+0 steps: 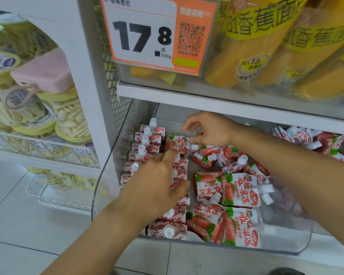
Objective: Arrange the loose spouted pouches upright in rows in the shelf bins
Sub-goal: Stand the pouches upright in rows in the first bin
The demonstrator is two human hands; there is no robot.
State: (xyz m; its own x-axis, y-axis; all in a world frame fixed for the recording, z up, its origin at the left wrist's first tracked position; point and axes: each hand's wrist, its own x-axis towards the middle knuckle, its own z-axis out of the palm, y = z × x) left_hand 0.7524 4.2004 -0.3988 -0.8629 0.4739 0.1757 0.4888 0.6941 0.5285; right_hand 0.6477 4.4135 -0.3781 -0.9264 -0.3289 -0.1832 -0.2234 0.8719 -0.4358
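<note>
Right hand: fingers curled, pinching one pouch by its spout end. Left hand: fingers straight, slightly spread, pressing upright pouch row at the clear bin's left side. White tiled floor below the bin.

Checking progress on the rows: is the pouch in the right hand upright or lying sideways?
Sideways. The pouch held by the right hand has its white cap pointing right, unlike the upright row beside it.

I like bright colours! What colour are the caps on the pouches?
White caps, best seen in the head view.

Both forearms are bare to the frame edge, the hands ungloved, without rings or watch
</note>
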